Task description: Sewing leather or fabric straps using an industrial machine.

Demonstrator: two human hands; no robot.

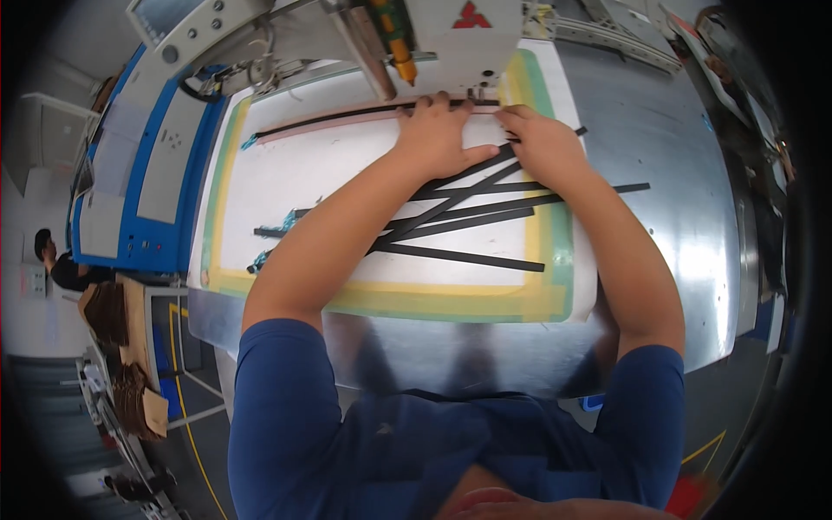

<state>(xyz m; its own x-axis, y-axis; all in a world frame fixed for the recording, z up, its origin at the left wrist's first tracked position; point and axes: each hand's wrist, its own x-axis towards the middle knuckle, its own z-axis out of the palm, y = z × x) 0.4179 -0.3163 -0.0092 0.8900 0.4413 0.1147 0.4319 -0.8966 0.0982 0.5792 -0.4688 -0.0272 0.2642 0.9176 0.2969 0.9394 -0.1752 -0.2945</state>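
A long black strip (pixel 347 114) lies along a pinkish guide at the far side of the white board, with light-blue film at its left end. Across its right part my left hand (pixel 433 137) rests with fingers spread and thumb out, pressing on it. My right hand (pixel 548 149) is at the strip's right end, its fingers bent and pinched together there; the fingertips are partly hidden. Below both hands, several loose black strips (pixel 468 256) cross each other on the white board (pixel 347 160). Crumpled light-blue film (pixel 260 260) clings to their left ends, partly behind my left forearm.
Yellow and green tape (pixel 433 299) borders the board, which lies on a shiny metal table (pixel 667 191). A white machine head (pixel 468 52) and a yellow-orange nozzle (pixel 401 65) hang just beyond my hands. A blue-and-white cabinet (pixel 160 165) stands left; another person (pixel 65 264) is farther left.
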